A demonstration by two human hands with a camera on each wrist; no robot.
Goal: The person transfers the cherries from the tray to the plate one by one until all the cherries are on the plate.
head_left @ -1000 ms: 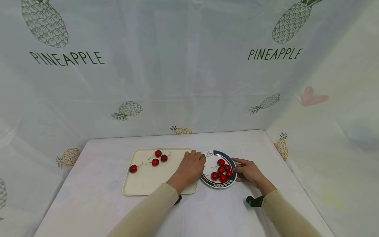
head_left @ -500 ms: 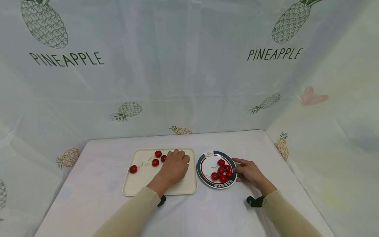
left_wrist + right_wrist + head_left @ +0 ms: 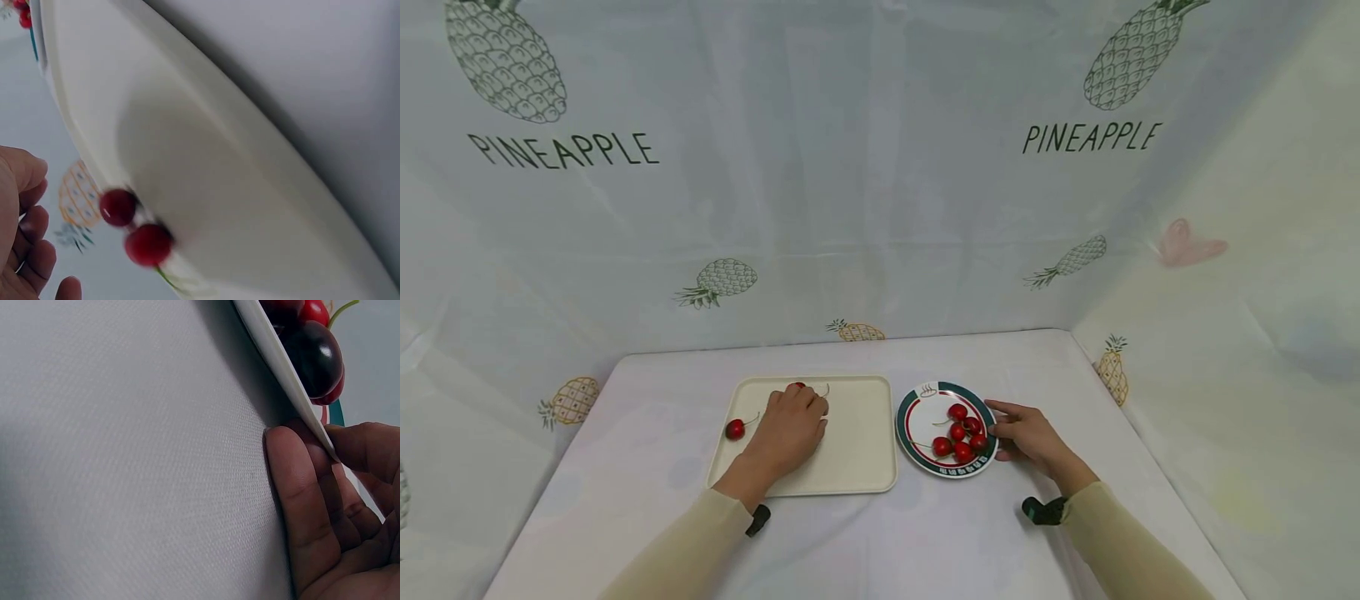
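Note:
My left hand is over the cream tray, covering some of the red cherries there. In the left wrist view its fingers are loosely bent with nothing between them, near two cherries. One stemmed cherry lies at the tray's left side. My right hand holds the right rim of a round plate with a green and red border. In the right wrist view the plate's rim sits between thumb and fingers. Several cherries are grouped on the plate's right half.
The plate stands just right of the tray on a white-covered table. Pineapple-printed cloth hangs behind and at both sides. A dark strap piece shows at the right wrist.
My left hand has moved left from beside the plate, across the tray to its cherries. The right hand has stayed on the plate's rim.

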